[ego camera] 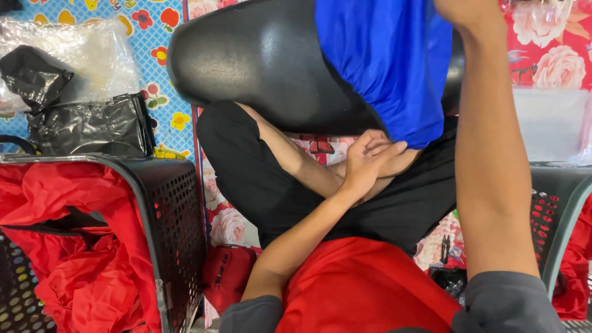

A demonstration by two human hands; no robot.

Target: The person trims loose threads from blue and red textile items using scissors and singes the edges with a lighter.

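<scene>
1. The left hand (370, 161) sits at the centre of the frame, fingers curled and pressed against the lower edge of a blue fabric cover (385, 61); whether it pinches the cloth or only touches it I cannot tell.
2. The right hand (465, 9) is at the top edge, mostly cut off by the frame, up against the blue cover's upper right side; its grip is out of sight.
3. The left forearm runs up from the lower middle of the frame, bent at the wrist; the right forearm rises straight and nearly vertical on the right side. Both wear grey sleeves at the bottom.
4. The blue cover is drawn partway over a black cushioned chair seat (259, 58) that fills the upper centre, tilted over the person's lap.
5. Red cloth (364, 287) lies across the lap at the bottom centre, over black trousers.
6. At the lower left, a black perforated basket (179, 222) holds more red fabric (68, 246).
7. In the upper left, black and clear plastic bags (80, 105) rest on a blue flowered mat (154, 31); a red rose-patterned mat (555, 55) shows in the upper right.
</scene>
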